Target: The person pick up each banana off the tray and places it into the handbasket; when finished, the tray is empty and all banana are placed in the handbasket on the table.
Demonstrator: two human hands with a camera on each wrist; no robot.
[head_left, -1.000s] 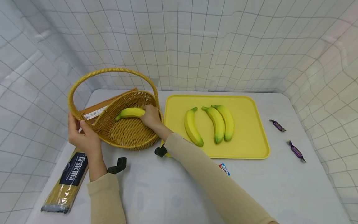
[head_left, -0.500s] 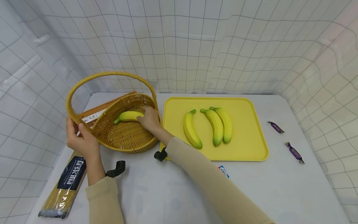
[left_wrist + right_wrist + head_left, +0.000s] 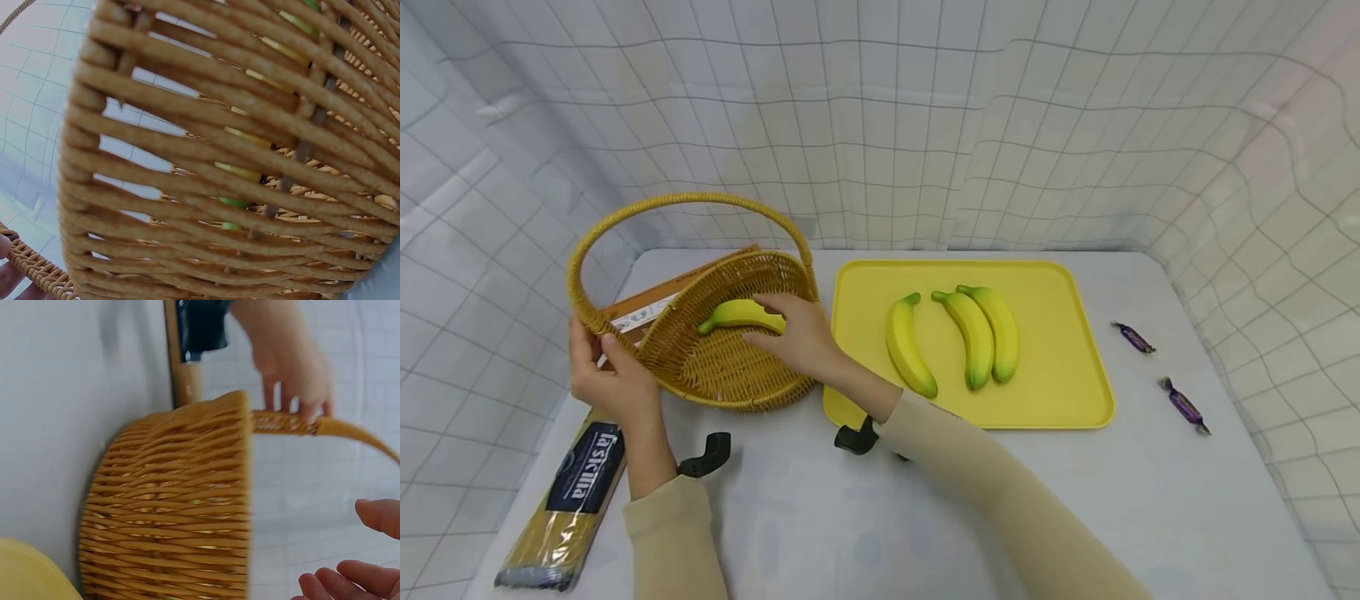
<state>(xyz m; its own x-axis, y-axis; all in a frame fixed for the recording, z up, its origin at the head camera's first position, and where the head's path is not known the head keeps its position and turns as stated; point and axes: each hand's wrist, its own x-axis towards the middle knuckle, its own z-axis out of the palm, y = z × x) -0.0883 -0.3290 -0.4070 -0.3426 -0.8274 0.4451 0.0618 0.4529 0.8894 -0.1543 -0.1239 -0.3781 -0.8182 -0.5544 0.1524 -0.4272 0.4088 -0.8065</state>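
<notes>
A wicker basket with a tall hoop handle stands at the table's left. One yellow banana lies inside it. My left hand grips the rim where the handle meets it, and the right wrist view shows its fingers curled over the handle. My right hand hovers over the basket's right side, with its fingers spread beside the banana's end and holding nothing. Three more bananas lie on the yellow tray to the right. The left wrist view shows only basket weave up close.
A pasta packet lies at the front left edge. A brown box sits behind and under the basket. Two purple candies lie to the right of the tray. White gridded cloth walls close in the table's back and sides.
My right hand has let go of the banana, which now lies in the basket, and has drawn back slightly toward me. My left hand has kept its hold on the basket.
</notes>
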